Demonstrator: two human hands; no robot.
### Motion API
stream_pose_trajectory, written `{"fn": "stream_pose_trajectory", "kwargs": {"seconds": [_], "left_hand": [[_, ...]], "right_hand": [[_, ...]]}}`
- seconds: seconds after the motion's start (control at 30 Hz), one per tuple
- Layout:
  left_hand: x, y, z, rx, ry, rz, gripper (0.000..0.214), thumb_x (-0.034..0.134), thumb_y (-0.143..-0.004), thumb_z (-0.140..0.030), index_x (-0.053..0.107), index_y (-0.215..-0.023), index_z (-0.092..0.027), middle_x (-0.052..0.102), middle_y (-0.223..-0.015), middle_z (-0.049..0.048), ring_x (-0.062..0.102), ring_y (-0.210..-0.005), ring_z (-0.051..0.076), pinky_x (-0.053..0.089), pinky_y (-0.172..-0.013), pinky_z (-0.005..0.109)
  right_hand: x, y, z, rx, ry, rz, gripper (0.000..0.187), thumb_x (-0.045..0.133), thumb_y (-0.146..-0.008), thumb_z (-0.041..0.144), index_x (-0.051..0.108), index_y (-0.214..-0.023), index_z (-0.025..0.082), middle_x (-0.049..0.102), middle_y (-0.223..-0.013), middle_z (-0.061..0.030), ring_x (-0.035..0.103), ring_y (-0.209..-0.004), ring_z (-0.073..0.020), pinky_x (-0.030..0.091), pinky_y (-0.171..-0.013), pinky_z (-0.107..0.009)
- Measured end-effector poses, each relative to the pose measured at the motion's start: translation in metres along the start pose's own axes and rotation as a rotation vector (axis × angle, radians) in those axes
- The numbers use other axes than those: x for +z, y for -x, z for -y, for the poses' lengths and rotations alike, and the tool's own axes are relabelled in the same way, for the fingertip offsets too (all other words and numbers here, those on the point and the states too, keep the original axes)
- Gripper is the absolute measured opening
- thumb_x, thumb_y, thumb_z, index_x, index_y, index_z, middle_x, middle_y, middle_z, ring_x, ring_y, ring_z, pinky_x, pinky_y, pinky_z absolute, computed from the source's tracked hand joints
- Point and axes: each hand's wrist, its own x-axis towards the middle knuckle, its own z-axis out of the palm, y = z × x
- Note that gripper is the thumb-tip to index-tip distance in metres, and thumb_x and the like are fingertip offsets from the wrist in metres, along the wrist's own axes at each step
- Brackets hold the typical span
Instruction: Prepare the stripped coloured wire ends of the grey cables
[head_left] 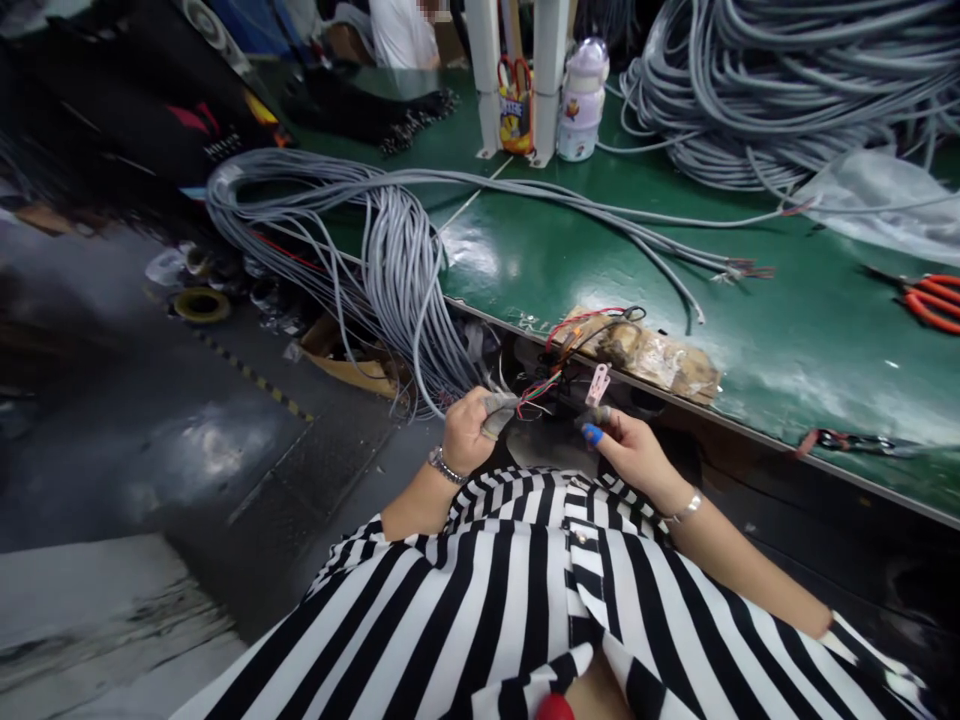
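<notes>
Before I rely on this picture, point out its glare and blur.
Head view, middle: white glare on the green table; head view, left: a bright reflection on the floor, far edge smeared; head view, centre: left hand and right hand fairly clear, the wires' tips too small to tell.

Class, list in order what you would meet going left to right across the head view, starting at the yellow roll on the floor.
Yellow roll → left hand → coloured wires → right hand → orange-handled tool.

Multicoloured wires; grey cables; green tabletop; black-and-white striped shirt.
</notes>
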Motion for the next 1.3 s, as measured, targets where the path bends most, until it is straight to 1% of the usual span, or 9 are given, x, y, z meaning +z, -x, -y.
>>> {"fn": "stream_pose_trajectory", "kwargs": {"seconds": [0.23, 0.47, 0.7, 0.83, 1.0, 1.07, 1.17, 1.23, 1.3], "left_hand": [[-0.009, -0.007, -0.004, -0.372, 0.39, 0.163, 0.034, 0.055, -0.091, -0.043, 0.073, -0.094, -0.014, 0.062, -0.061, 0.0017, 0.054, -0.055, 0.01, 0.046, -0.057, 0.021], [-0.005, -0.008, -0.015, -0.258, 0.268, 0.291, 0.027, 0.059, -0.088, -0.039, 0.072, -0.095, -0.016, 0.073, -0.083, 0.0054, 0.067, -0.074, 0.014, 0.052, -0.07, 0.023], [-0.009, -0.01, -0.023, -0.097, -0.027, 0.42, 0.022, 0.054, -0.09, -0.031, 0.07, -0.093, -0.017, 0.073, -0.083, 0.0056, 0.068, -0.075, 0.015, 0.05, -0.068, 0.024], [-0.011, -0.019, -0.025, 0.048, -0.167, 0.648, 0.019, 0.053, -0.087, -0.028, 0.068, -0.08, -0.017, 0.07, -0.072, 0.0043, 0.064, -0.065, 0.015, 0.043, -0.059, 0.024], [-0.014, -0.026, -0.016, 0.063, 0.27, 0.937, 0.026, 0.055, -0.087, -0.036, 0.068, -0.075, -0.016, 0.068, -0.068, 0.0057, 0.063, -0.064, 0.016, 0.043, -0.06, 0.026], [-0.015, -0.022, -0.01, -0.162, 0.613, 0.883, 0.03, 0.06, -0.085, -0.042, 0.07, -0.078, -0.015, 0.069, -0.071, 0.0076, 0.064, -0.065, 0.017, 0.045, -0.061, 0.027], [-0.012, -0.012, 0.0, -0.54, 1.016, 0.443, 0.044, 0.071, -0.07, -0.057, 0.066, -0.068, -0.014, 0.061, -0.057, 0.0047, 0.055, -0.049, 0.013, 0.04, -0.048, 0.025], [-0.01, -0.008, 0.003, -0.652, 1.123, 0.2, 0.052, 0.071, -0.065, -0.065, 0.057, -0.057, -0.015, 0.046, -0.042, -0.0015, 0.039, -0.037, 0.007, 0.029, -0.039, 0.022], [-0.009, -0.006, 0.005, -0.736, 1.204, 0.115, 0.054, 0.064, -0.07, -0.064, 0.048, -0.05, -0.017, 0.027, -0.034, -0.0064, 0.024, -0.031, 0.005, 0.022, -0.036, 0.021]], "right_hand": [[-0.003, 0.016, 0.024, -0.431, 0.362, -0.159, 0.014, 0.057, -0.088, 0.023, 0.067, -0.096, 0.02, 0.071, -0.085, -0.0047, 0.066, -0.073, -0.016, 0.053, -0.066, -0.027], [0.005, 0.013, 0.057, -0.723, 0.526, -0.156, 0.023, 0.06, -0.085, 0.021, 0.064, -0.107, 0.021, 0.068, -0.094, -0.008, 0.065, -0.078, -0.0168, 0.053, -0.066, -0.027], [0.015, 0.009, 0.054, -0.67, 0.958, -0.121, 0.018, 0.053, -0.087, 0.02, 0.065, -0.1, 0.016, 0.063, -0.081, -0.0062, 0.056, -0.068, -0.0151, 0.038, -0.059, -0.026], [0.013, 0.004, 0.067, -0.702, 1.007, 0.019, 0.013, 0.051, -0.085, 0.016, 0.063, -0.082, 0.016, 0.059, -0.075, -0.0049, 0.05, -0.064, -0.0137, 0.031, -0.058, -0.027], [0.003, -0.012, 0.079, -0.512, 0.949, 0.078, 0.006, 0.053, -0.079, 0.013, 0.056, -0.075, 0.017, 0.057, -0.074, -0.0035, 0.049, -0.062, -0.014, 0.03, -0.057, -0.027], [0.002, -0.015, 0.074, -0.472, 0.889, 0.042, 0.008, 0.054, -0.078, 0.013, 0.054, -0.072, 0.018, 0.057, -0.073, -0.0038, 0.051, -0.063, -0.0148, 0.033, -0.058, -0.027], [0.008, -0.013, 0.066, -0.448, 0.73, -0.086, 0.01, 0.055, -0.082, 0.02, 0.057, -0.072, 0.019, 0.059, -0.07, -0.0041, 0.055, -0.064, -0.0164, 0.04, -0.059, -0.027], [0.014, -0.008, 0.063, -0.447, 0.549, -0.14, 0.01, 0.055, -0.087, 0.025, 0.062, -0.081, 0.02, 0.064, -0.073, -0.0043, 0.059, -0.066, -0.0169, 0.046, -0.062, -0.028], [0.023, -0.003, 0.065, -0.459, 0.341, -0.121, 0.011, 0.056, -0.089, 0.028, 0.064, -0.09, 0.021, 0.068, -0.079, -0.0043, 0.063, -0.069, -0.0167, 0.05, -0.065, -0.028]]}}
